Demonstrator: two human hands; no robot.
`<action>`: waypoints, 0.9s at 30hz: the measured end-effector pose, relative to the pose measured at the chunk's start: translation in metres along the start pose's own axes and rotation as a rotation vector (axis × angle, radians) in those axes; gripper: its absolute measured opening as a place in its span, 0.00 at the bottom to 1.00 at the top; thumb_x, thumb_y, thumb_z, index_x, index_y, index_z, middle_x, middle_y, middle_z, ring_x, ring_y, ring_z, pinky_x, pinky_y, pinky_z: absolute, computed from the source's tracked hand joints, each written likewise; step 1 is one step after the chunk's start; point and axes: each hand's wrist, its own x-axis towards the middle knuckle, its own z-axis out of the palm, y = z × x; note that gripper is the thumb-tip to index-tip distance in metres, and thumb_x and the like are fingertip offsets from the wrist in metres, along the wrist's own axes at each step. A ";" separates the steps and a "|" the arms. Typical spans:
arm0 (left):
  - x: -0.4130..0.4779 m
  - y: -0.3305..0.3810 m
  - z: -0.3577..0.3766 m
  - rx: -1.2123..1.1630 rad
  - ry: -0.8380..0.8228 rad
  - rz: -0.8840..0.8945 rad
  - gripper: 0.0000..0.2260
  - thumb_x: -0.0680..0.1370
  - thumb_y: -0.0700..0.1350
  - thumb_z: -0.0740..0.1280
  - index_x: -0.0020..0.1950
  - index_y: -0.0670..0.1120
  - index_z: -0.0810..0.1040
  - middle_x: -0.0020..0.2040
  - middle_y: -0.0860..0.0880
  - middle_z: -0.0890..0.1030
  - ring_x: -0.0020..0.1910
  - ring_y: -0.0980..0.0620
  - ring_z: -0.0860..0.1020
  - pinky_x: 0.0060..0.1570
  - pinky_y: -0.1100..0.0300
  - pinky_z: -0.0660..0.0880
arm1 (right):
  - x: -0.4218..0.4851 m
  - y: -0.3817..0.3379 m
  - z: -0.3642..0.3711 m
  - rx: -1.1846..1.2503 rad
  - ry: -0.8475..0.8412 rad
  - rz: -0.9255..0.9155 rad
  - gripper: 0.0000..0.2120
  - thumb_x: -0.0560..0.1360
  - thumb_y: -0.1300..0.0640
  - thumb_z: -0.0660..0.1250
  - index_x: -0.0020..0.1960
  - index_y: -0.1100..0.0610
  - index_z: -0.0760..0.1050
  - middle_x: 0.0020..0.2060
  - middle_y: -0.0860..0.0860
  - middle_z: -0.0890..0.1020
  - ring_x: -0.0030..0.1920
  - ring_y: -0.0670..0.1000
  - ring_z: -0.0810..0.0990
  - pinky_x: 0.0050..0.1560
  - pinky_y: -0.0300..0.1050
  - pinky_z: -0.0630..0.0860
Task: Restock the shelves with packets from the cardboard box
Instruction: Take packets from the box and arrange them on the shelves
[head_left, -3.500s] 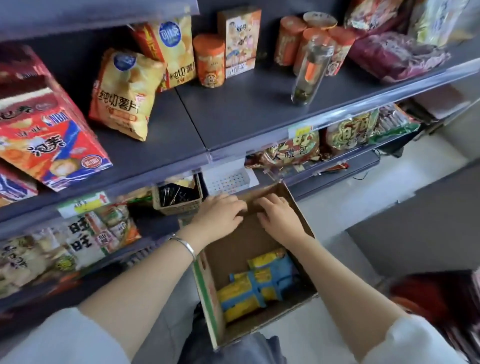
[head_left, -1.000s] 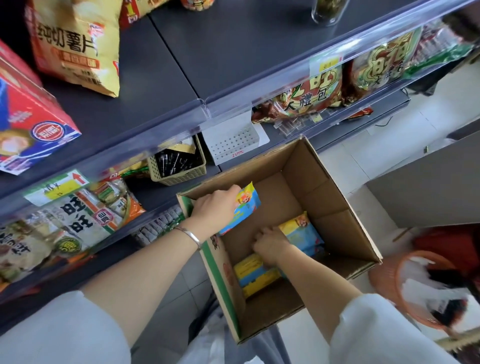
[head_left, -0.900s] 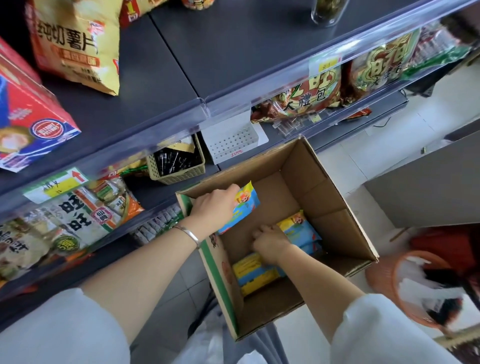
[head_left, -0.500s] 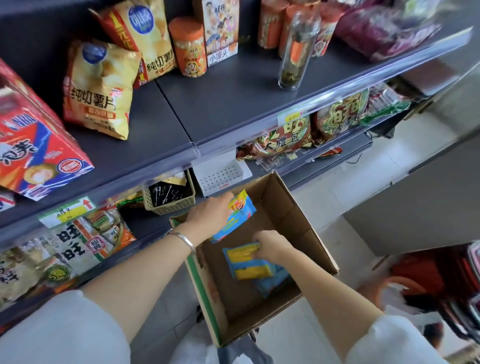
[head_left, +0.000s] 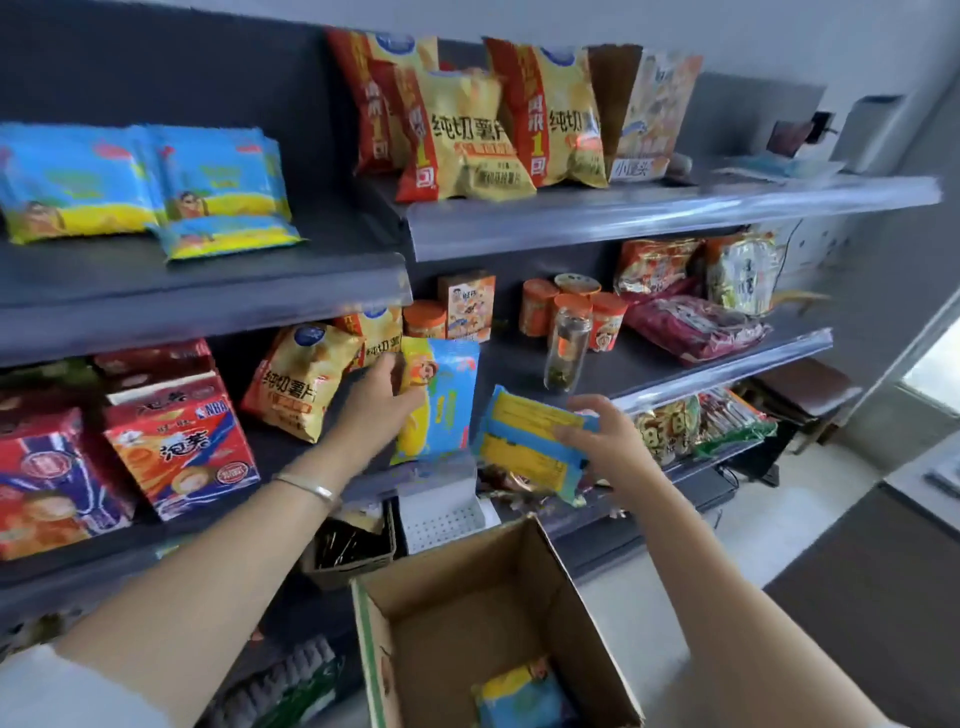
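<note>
Both hands have come up out of the cardboard box (head_left: 498, 613). Left hand (head_left: 376, 400) grips an upright packet (head_left: 441, 400); right hand (head_left: 597, 436) grips a sideways packet (head_left: 524, 441).

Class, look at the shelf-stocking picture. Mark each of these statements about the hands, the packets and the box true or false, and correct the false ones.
1. Each hand holds a blue and yellow packet. True: the left hand holds one packet, the right hand another.
2. The cardboard box is empty. False: one packet still lies at its bottom.
3. Matching packets already sit on the upper left shelf. True.
4. The left wrist is bare. False: it wears a silver bangle.
5. The glass jar lies on its side. False: it stands upright.
</note>
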 end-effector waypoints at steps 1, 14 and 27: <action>0.000 0.009 -0.013 -0.096 0.038 0.008 0.08 0.71 0.47 0.66 0.49 0.50 0.73 0.51 0.48 0.81 0.51 0.46 0.79 0.54 0.47 0.76 | 0.000 -0.015 -0.002 0.085 0.010 -0.025 0.14 0.74 0.57 0.71 0.57 0.51 0.74 0.50 0.52 0.75 0.45 0.51 0.79 0.35 0.41 0.74; 0.010 0.064 -0.187 -0.528 0.387 0.191 0.03 0.78 0.42 0.65 0.46 0.49 0.74 0.42 0.49 0.80 0.35 0.54 0.79 0.27 0.64 0.72 | -0.021 -0.161 0.048 0.506 0.004 -0.238 0.05 0.75 0.62 0.69 0.49 0.54 0.77 0.42 0.54 0.80 0.42 0.55 0.83 0.40 0.52 0.81; 0.074 0.010 -0.311 -0.726 0.397 0.087 0.15 0.77 0.34 0.65 0.60 0.47 0.68 0.52 0.44 0.78 0.44 0.43 0.82 0.40 0.49 0.81 | 0.021 -0.274 0.208 0.390 0.204 -0.437 0.07 0.74 0.58 0.69 0.52 0.52 0.77 0.41 0.50 0.79 0.43 0.52 0.80 0.39 0.48 0.78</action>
